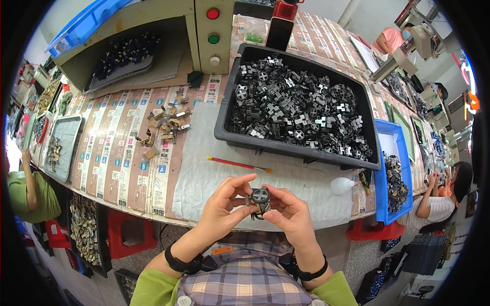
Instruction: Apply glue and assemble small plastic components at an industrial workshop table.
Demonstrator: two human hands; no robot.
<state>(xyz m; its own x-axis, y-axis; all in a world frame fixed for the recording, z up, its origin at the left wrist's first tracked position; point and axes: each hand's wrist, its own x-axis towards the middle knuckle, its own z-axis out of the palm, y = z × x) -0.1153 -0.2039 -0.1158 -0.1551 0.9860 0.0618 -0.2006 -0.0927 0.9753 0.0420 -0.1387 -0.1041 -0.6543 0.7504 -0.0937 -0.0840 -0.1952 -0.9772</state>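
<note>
Above the near table edge, my two hands hold a small black part with a round cross-spoked wheel face (260,196) between them. My left hand (224,203) pinches its left side, where a thin strip shows at the fingertips; I cannot tell whether that strip is a separate piece. On the other side, the thumb and fingers of my right hand (290,208) close on the part. Just beyond lies a red-handled brush (237,163) on a white sheet (201,178). A large black bin (296,153) behind it is heaped with similar black and silver parts (301,104).
To the left lie loose brass-coloured pieces (166,122) and a grey tray (65,173). A machine housing with buttons (212,38) stands behind. To the right are a white squeeze bottle (342,185) and a blue tray (382,204). Co-workers sit at both sides.
</note>
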